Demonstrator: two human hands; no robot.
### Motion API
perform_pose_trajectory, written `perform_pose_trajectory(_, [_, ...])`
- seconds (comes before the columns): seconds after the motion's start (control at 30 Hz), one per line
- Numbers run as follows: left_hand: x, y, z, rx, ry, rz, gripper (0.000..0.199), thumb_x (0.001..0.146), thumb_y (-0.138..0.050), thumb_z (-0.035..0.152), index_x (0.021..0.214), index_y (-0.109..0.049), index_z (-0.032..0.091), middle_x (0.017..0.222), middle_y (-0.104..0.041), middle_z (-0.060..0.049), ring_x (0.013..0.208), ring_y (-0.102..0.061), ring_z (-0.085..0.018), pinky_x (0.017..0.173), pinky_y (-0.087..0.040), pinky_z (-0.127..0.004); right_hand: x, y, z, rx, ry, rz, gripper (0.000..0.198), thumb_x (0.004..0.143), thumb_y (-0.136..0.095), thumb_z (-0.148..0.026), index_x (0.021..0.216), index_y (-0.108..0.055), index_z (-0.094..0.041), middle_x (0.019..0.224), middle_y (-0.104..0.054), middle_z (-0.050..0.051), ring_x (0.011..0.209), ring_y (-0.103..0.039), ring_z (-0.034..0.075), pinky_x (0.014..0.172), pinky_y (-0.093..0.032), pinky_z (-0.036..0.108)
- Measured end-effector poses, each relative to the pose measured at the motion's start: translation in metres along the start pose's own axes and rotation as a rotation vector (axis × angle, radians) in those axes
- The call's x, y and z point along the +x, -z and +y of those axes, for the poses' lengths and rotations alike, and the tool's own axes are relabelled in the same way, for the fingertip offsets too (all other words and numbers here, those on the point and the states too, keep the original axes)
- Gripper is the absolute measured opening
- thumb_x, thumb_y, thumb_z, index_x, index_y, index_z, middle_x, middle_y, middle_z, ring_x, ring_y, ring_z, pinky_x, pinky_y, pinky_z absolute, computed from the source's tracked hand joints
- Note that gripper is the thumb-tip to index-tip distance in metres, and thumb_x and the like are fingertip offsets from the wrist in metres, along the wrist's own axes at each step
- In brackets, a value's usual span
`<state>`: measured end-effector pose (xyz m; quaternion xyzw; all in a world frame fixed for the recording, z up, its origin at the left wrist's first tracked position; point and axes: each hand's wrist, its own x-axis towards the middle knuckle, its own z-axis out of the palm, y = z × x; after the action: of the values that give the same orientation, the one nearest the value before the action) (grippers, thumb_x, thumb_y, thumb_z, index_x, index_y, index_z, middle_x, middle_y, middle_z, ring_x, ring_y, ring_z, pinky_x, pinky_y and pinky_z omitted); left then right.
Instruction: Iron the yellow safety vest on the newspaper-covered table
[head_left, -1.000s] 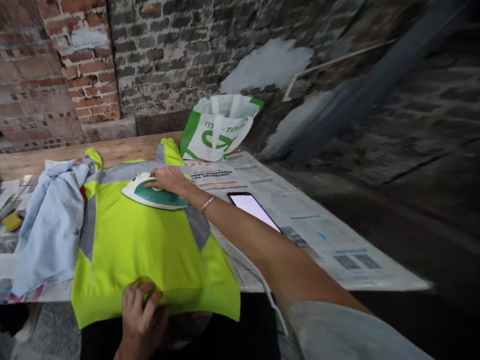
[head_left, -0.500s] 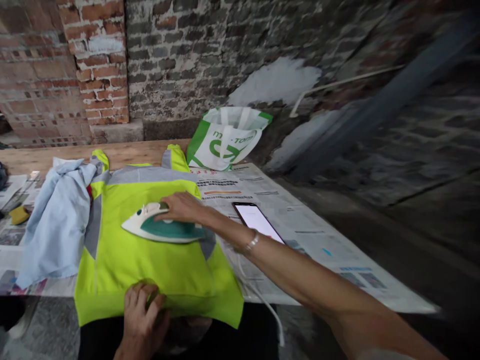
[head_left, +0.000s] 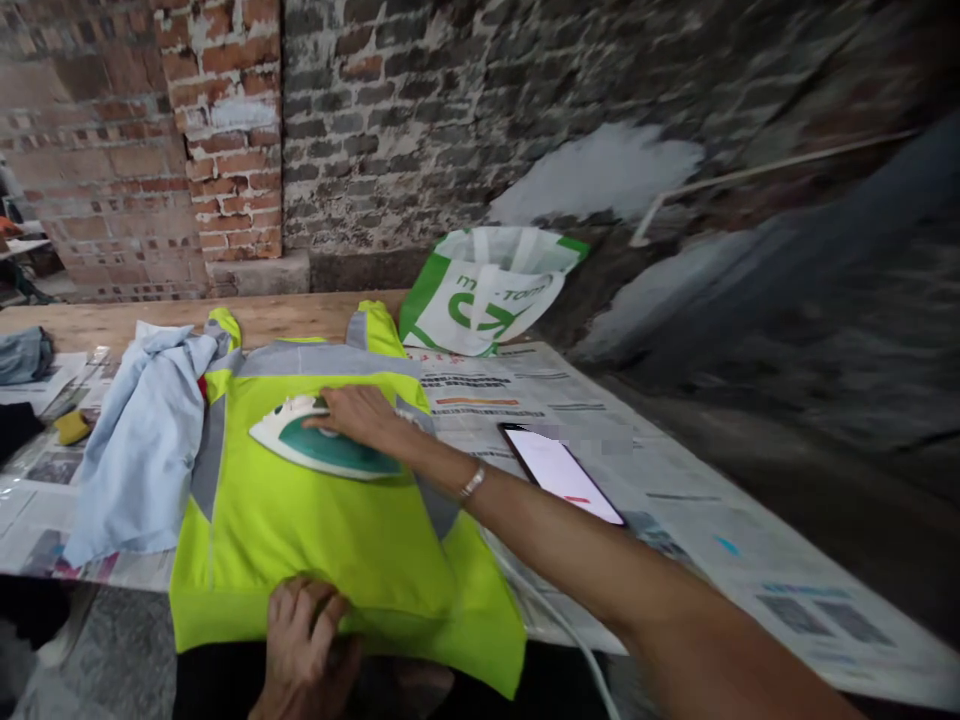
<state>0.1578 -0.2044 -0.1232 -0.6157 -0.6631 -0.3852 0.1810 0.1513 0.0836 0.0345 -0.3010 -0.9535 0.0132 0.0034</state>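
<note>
A bright yellow-green garment with grey panels (head_left: 322, 540) lies spread on the table, its hem hanging over the front edge. My right hand (head_left: 364, 412) is closed round the handle of a white and teal clothes iron (head_left: 341, 455), which rests on the upper middle of the garment with its tip to the left. At the hem, my left hand (head_left: 304, 625) has its fingers curled over the cloth and pinches the garment's edge; the thumb is partly hidden. A pale cord (head_left: 559, 620) runs down beneath my right forearm.
Newspaper (head_left: 675, 500) covers the table. A lit phone (head_left: 562, 475) lies right of the garment, and a white and green bag (head_left: 487, 300) stands behind. To the left are a light blue shirt (head_left: 142, 450) and a yellow object (head_left: 72, 428). A brick wall (head_left: 390, 150) closes off the back.
The iron has slid slightly away from me and to the left over the garment, with my right hand on it. My left hand stays at the hem. The whole view has shifted a little.
</note>
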Motion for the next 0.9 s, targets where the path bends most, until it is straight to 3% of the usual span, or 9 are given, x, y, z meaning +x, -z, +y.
perform_pose_trajectory(0.17, [-0.006, -0.006, 0.001, -0.012, 0.025, 0.024, 0.033, 0.091, -0.062, 0.02, 0.123, -0.066, 0.023, 0.107, -0.072, -0.01, 0.105, -0.066, -0.028, 0.096, -0.05, -0.046, 0.089, 0.002, 0.014, 0.028, -0.143, 0.057, 0.066, 0.1, -0.051, -0.069, 0.124, -0.074, -0.013, 0.126, -0.073, 0.025, 0.121, -0.068, 0.035, 0.095, -0.051, 0.039])
perform_pose_trajectory(0.27, [-0.007, -0.009, 0.002, -0.028, 0.032, 0.037, 0.03, 0.092, -0.061, 0.02, 0.121, -0.067, 0.023, 0.106, -0.073, -0.009, 0.105, -0.067, -0.027, 0.096, -0.051, -0.045, 0.111, 0.008, 0.018, 0.038, -0.177, 0.029, 0.067, 0.098, -0.054, -0.069, 0.127, -0.074, -0.012, 0.129, -0.072, 0.025, 0.122, -0.067, 0.035, 0.097, -0.051, 0.039])
perform_pose_trajectory(0.33, [-0.006, -0.009, 0.002, -0.037, 0.03, 0.033, 0.03, 0.093, -0.06, 0.02, 0.122, -0.067, 0.023, 0.106, -0.073, -0.009, 0.106, -0.067, -0.027, 0.096, -0.051, -0.045, 0.109, 0.011, 0.018, 0.037, -0.146, -0.005, 0.068, 0.095, -0.057, -0.072, 0.125, -0.075, -0.014, 0.127, -0.074, 0.023, 0.119, -0.069, 0.034, 0.094, -0.051, 0.037])
perform_pose_trajectory(0.47, [-0.002, -0.005, -0.001, -0.026, -0.003, 0.03, 0.03, 0.092, -0.062, 0.019, 0.121, -0.066, 0.022, 0.106, -0.073, -0.009, 0.103, -0.068, -0.026, 0.094, -0.052, -0.043, 0.069, 0.012, 0.009, 0.034, 0.046, -0.077, 0.062, 0.089, -0.062, -0.076, 0.113, -0.079, -0.021, 0.115, -0.079, 0.016, 0.111, -0.072, 0.031, 0.084, -0.05, 0.032])
perform_pose_trajectory(0.6, [0.004, 0.003, -0.003, 0.017, -0.054, 0.013, 0.031, 0.089, -0.064, 0.018, 0.12, -0.066, 0.022, 0.103, -0.073, -0.008, 0.099, -0.068, -0.025, 0.09, -0.053, -0.041, -0.004, 0.011, -0.011, 0.046, 0.182, -0.104, 0.053, 0.09, -0.064, -0.073, 0.102, -0.079, -0.024, 0.102, -0.082, 0.011, 0.101, -0.076, 0.029, 0.075, -0.048, 0.029])
perform_pose_trajectory(0.73, [0.006, 0.003, -0.004, 0.014, -0.047, 0.02, 0.028, 0.09, -0.061, 0.017, 0.117, -0.066, 0.022, 0.102, -0.073, -0.008, 0.098, -0.068, -0.025, 0.087, -0.052, -0.04, -0.071, 0.012, -0.023, 0.07, 0.259, -0.144, 0.046, 0.091, -0.068, -0.068, 0.103, -0.079, -0.024, 0.096, -0.082, 0.011, 0.098, -0.077, 0.03, 0.073, -0.047, 0.029])
perform_pose_trajectory(0.83, [0.002, -0.002, -0.005, -0.002, -0.019, 0.042, 0.029, 0.091, -0.06, 0.016, 0.118, -0.067, 0.022, 0.103, -0.072, -0.008, 0.099, -0.067, -0.025, 0.088, -0.05, -0.04, -0.094, 0.012, -0.021, 0.06, 0.247, -0.146, 0.046, 0.09, -0.07, -0.066, 0.105, -0.078, -0.022, 0.096, -0.082, 0.013, 0.098, -0.077, 0.032, 0.073, -0.047, 0.029])
perform_pose_trajectory(0.9, [-0.002, -0.005, -0.006, -0.01, -0.008, 0.043, 0.029, 0.091, -0.061, 0.016, 0.119, -0.068, 0.023, 0.105, -0.072, -0.008, 0.102, -0.066, -0.026, 0.092, -0.049, -0.041, -0.092, 0.011, -0.013, 0.058, 0.228, -0.141, 0.047, 0.09, -0.07, -0.066, 0.106, -0.078, -0.022, 0.096, -0.082, 0.013, 0.097, -0.077, 0.032, 0.073, -0.047, 0.029])
